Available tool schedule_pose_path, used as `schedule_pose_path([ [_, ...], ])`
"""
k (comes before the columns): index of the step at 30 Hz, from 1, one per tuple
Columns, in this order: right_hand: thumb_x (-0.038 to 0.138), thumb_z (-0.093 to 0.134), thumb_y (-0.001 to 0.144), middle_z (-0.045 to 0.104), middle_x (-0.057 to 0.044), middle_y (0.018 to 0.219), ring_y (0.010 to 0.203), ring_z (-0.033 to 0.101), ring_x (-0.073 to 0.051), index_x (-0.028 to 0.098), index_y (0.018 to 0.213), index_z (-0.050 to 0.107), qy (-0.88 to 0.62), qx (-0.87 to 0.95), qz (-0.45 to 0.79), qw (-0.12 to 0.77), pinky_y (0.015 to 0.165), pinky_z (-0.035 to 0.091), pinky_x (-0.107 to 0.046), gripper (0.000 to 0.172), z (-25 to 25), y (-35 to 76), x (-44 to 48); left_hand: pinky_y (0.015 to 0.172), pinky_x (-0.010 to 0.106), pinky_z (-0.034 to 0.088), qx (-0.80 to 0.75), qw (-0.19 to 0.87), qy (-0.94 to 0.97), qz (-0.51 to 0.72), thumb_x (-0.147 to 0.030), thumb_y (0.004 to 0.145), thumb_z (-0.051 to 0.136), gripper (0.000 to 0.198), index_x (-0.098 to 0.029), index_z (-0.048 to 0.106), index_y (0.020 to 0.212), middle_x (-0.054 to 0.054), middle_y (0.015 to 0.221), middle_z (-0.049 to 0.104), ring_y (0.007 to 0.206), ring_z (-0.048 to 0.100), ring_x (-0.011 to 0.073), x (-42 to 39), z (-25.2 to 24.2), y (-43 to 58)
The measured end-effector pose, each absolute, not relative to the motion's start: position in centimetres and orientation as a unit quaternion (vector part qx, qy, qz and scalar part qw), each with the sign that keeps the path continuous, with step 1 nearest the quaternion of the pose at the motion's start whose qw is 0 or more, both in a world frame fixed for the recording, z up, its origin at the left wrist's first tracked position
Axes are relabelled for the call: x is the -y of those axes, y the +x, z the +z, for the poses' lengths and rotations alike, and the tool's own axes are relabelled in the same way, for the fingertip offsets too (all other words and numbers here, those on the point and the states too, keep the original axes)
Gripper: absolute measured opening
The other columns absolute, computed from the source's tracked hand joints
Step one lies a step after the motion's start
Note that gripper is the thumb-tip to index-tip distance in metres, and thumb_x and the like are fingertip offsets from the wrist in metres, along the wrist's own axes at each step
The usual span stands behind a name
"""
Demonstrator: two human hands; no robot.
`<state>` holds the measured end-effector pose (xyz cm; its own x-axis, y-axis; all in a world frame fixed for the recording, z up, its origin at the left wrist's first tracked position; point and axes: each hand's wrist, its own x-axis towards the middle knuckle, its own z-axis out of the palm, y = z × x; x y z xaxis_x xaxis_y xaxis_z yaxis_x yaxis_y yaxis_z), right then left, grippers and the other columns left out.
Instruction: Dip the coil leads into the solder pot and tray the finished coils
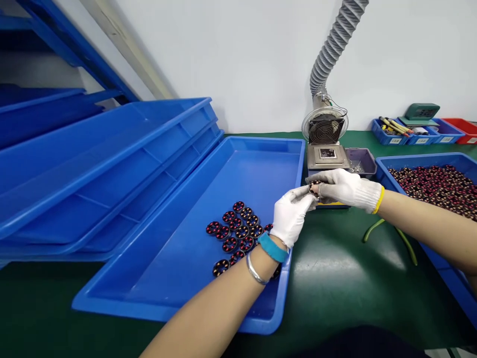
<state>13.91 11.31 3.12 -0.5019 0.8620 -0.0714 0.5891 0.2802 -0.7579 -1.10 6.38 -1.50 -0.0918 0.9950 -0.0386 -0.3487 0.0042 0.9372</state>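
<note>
Both my hands wear white gloves with greyish fingers and meet in front of the soldering-pot-like metal device (328, 155). Between them is a small dark ring-shaped coil part (315, 186), partly covered by the fingers. My left hand (290, 215) pinches it from the left, over the right rim of a blue tray (179, 228). From the right, my right hand (341, 186) has its fingers closed on the same part. Similar coil rings (242, 231), black with red and copper-coloured spots, lie in the tray beside my left wrist.
Stacked blue trays (112, 164) stand at the left. A grey exhaust hose (337, 47) hangs behind the device. At right are a purple-grey bin (363, 160), a blue bin heaped with coil rings (439, 186), green-handled tool (406, 243) and small bins (389, 136) under a clock (423, 112).
</note>
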Motion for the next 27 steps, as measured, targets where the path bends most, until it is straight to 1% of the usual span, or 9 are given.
schedule_pose_path([
  [3, 0.035, 0.049, 0.087, 0.071, -0.004, 0.091, 0.072, 0.067, -0.017, 0.02, 0.112, 0.064, -0.448, 0.741, 0.47, 0.171, 0.063, 0.055, -0.027, 0.032, 2.8, 14.7, -12.1, 0.073, 0.03, 0.055, -0.439, 0.566, 0.385, 0.582, -0.023, 0.066, 0.074, 0.035, -0.008, 0.066, 0.096, 0.006, 0.084, 0.07, 0.073, 0.065, 0.0146, -6.4, -1.5, -1.1],
  [6, 0.034, 0.056, 0.083, 0.072, -0.002, 0.089, 0.072, 0.067, -0.016, 0.024, 0.111, 0.064, -0.472, 0.748, 0.429, 0.185, 0.062, 0.054, -0.024, 0.032, 3.1, 15.4, -13.6, 0.07, 0.029, 0.054, -0.452, 0.57, 0.402, 0.556, -0.027, 0.07, 0.073, 0.037, -0.007, 0.064, 0.1, 0.007, 0.083, 0.07, 0.069, 0.065, 0.0134, -6.3, -1.3, -1.1],
  [8, 0.039, 0.059, 0.08, 0.071, 0.0, 0.085, 0.072, 0.067, -0.016, 0.027, 0.112, 0.065, -0.526, 0.751, 0.344, 0.203, 0.064, 0.053, -0.025, 0.035, 3.9, 15.8, -15.1, 0.069, 0.029, 0.054, -0.452, 0.574, 0.423, 0.536, -0.029, 0.072, 0.071, 0.038, -0.006, 0.062, 0.101, 0.009, 0.085, 0.069, 0.068, 0.064, 0.0132, -6.3, -1.2, -1.1],
  [10, 0.045, 0.06, 0.078, 0.071, 0.001, 0.085, 0.076, 0.066, -0.018, 0.03, 0.11, 0.066, -0.586, 0.749, 0.223, 0.213, 0.071, 0.053, -0.029, 0.036, 4.9, 16.3, -17.0, 0.069, 0.029, 0.054, -0.448, 0.579, 0.444, 0.517, -0.03, 0.074, 0.07, 0.037, -0.006, 0.062, 0.101, 0.009, 0.085, 0.069, 0.067, 0.064, 0.0132, -6.3, -1.1, -1.1],
  [12, 0.046, 0.06, 0.077, 0.071, 0.0, 0.09, 0.084, 0.065, -0.021, 0.031, 0.107, 0.068, -0.63, 0.739, 0.125, 0.205, 0.077, 0.051, -0.032, 0.035, 5.8, 16.8, -19.0, 0.069, 0.03, 0.054, -0.445, 0.583, 0.459, 0.502, -0.03, 0.074, 0.07, 0.036, -0.006, 0.062, 0.1, 0.009, 0.084, 0.069, 0.067, 0.064, 0.0132, -6.3, -1.0, -1.2],
  [14, 0.044, 0.059, 0.076, 0.07, -0.001, 0.097, 0.091, 0.064, -0.022, 0.031, 0.106, 0.068, -0.651, 0.733, 0.074, 0.183, 0.08, 0.05, -0.033, 0.034, 6.2, 17.2, -21.0, 0.07, 0.03, 0.053, -0.445, 0.587, 0.468, 0.489, -0.03, 0.074, 0.07, 0.035, -0.007, 0.062, 0.099, 0.009, 0.084, 0.069, 0.067, 0.064, 0.0133, -6.3, -1.0, -1.2],
  [19, 0.04, 0.056, 0.077, 0.066, -0.006, 0.111, 0.103, 0.061, -0.025, 0.026, 0.108, 0.066, -0.659, 0.738, 0.032, 0.14, 0.086, 0.049, -0.035, 0.036, 5.7, 17.2, -23.6, 0.07, 0.03, 0.052, -0.448, 0.587, 0.483, 0.471, -0.031, 0.075, 0.069, 0.032, -0.008, 0.064, 0.097, 0.008, 0.083, 0.069, 0.067, 0.063, 0.0137, -6.1, -1.2, -1.3],
  [23, 0.039, 0.057, 0.077, 0.065, -0.01, 0.11, 0.103, 0.061, -0.027, 0.022, 0.107, 0.066, -0.659, 0.742, 0.029, 0.121, 0.087, 0.049, -0.037, 0.036, 5.3, 16.7, -23.5, 0.069, 0.03, 0.052, -0.447, 0.588, 0.491, 0.462, -0.032, 0.075, 0.069, 0.033, -0.009, 0.064, 0.098, 0.009, 0.083, 0.069, 0.067, 0.063, 0.0137, -6.1, -1.4, -1.3],
  [27, 0.038, 0.057, 0.077, 0.064, -0.01, 0.113, 0.104, 0.06, -0.027, 0.022, 0.109, 0.065, -0.659, 0.743, 0.028, 0.11, 0.089, 0.048, -0.038, 0.037, 5.1, 16.4, -23.1, 0.069, 0.03, 0.051, -0.449, 0.586, 0.499, 0.454, -0.032, 0.075, 0.069, 0.032, -0.01, 0.065, 0.097, 0.008, 0.082, 0.07, 0.066, 0.063, 0.0137, -6.2, -1.6, -1.3],
])
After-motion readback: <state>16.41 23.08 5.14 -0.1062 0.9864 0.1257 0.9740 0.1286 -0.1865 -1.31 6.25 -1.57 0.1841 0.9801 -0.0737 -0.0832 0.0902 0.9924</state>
